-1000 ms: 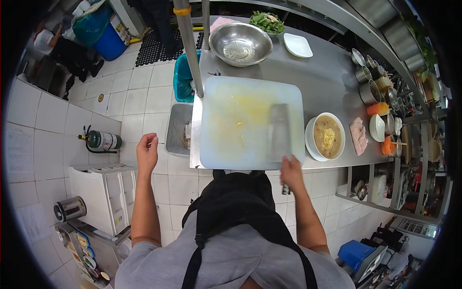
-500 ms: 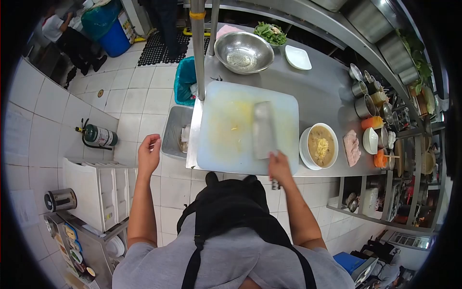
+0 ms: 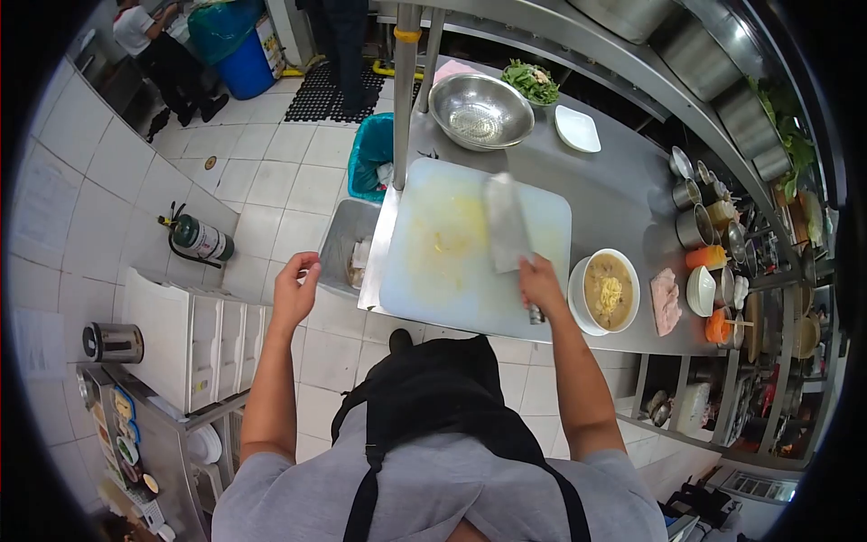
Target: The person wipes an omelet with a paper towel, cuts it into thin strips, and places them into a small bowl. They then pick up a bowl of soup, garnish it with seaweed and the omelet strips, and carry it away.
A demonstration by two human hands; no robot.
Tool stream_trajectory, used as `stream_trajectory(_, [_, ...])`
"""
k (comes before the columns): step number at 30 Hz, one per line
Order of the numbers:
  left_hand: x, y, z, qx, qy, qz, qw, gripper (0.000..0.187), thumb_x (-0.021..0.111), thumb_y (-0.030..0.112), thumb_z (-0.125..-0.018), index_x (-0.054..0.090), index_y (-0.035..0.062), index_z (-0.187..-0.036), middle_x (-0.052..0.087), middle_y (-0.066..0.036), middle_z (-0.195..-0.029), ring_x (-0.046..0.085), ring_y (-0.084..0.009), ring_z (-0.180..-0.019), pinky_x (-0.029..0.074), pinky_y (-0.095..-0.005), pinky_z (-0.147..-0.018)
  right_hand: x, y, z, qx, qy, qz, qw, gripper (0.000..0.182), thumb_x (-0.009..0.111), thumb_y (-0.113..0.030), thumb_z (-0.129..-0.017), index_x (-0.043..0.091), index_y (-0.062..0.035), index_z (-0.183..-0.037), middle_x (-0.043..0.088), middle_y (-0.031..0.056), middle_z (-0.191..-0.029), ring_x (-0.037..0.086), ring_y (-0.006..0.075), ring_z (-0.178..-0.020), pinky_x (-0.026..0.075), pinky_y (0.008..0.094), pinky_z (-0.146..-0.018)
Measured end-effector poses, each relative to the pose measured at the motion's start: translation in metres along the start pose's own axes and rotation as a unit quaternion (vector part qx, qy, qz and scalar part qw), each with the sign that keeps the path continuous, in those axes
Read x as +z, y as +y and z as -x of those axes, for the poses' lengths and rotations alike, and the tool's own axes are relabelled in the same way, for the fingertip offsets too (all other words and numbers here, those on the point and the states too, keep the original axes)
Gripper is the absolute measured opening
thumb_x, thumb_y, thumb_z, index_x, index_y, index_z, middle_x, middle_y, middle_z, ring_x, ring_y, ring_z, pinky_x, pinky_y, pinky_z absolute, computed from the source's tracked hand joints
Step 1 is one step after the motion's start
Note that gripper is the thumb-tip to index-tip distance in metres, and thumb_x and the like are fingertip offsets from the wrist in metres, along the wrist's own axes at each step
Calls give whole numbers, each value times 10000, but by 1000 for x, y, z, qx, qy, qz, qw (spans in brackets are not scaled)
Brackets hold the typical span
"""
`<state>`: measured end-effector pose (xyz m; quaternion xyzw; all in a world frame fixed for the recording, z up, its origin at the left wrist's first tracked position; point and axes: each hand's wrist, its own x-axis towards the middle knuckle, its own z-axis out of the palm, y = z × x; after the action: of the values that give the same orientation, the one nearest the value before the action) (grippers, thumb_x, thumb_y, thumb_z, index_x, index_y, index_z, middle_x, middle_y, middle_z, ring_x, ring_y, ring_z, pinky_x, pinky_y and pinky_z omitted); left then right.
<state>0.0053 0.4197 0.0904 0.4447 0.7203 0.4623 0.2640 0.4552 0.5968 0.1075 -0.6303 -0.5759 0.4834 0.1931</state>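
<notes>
My right hand (image 3: 541, 284) is closed around the handle of a wide cleaver (image 3: 508, 222), whose blade is over the right part of the white cutting board (image 3: 433, 294). Small yellow bits (image 3: 442, 244) and yellow stains show on the board. To the left of the board, my left hand (image 3: 296, 287) hangs in the air with its fingers curled; whether they pinch anything is too small to tell. A white bowl of soup with a yellow topping (image 3: 610, 291) stands right of the board.
Behind the board are a metal bowl (image 3: 481, 110), greens (image 3: 530, 82) and a white dish (image 3: 577, 128). A pink cloth (image 3: 666, 302) lies right of the soup. A grey bin (image 3: 347, 244) stands left of the counter. Two people are at the upper left.
The view has turned a little, so the counter appears shifted right. The cleaver is tilted more, its far end pointing up and left. My left hand has moved slightly right in the view.
</notes>
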Motion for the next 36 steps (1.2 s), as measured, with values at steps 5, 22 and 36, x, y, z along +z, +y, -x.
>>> stream_trajectory(5, [12, 18, 19, 30, -21, -38, 999, 231, 659, 144, -1010, 688, 21, -1204, 739, -86, -1129, 695, -175, -1049, 545, -324, -906, 9, -33, 27, -97, -163, 157, 969, 357, 545, -323, -1071, 528, 0, -919, 542, 126, -578, 557, 233, -419, 454, 404, -433])
stream_trajectory(22, [18, -5, -41, 25, -139, -23, 990, 214, 609, 122, -1029, 696, 31, -1202, 753, -92, -1120, 710, -199, -1005, 554, -326, -876, 90, 13, 162, 95, 51, -105, 989, 271, 490, -285, -1105, 489, -66, -944, 455, 34, -548, 496, 154, -374, 420, 340, -337])
stream_trajectory(36, [-65, -40, -127, 61, -285, -26, 956, 224, 620, 111, -1016, 684, 4, -1202, 753, -144, -1071, 723, -238, -986, 562, -360, -877, 184, -41, 146, 134, 125, -133, 974, 271, 500, -310, -1109, 503, -90, -950, 454, 14, -576, 446, 131, -361, 399, 311, -333])
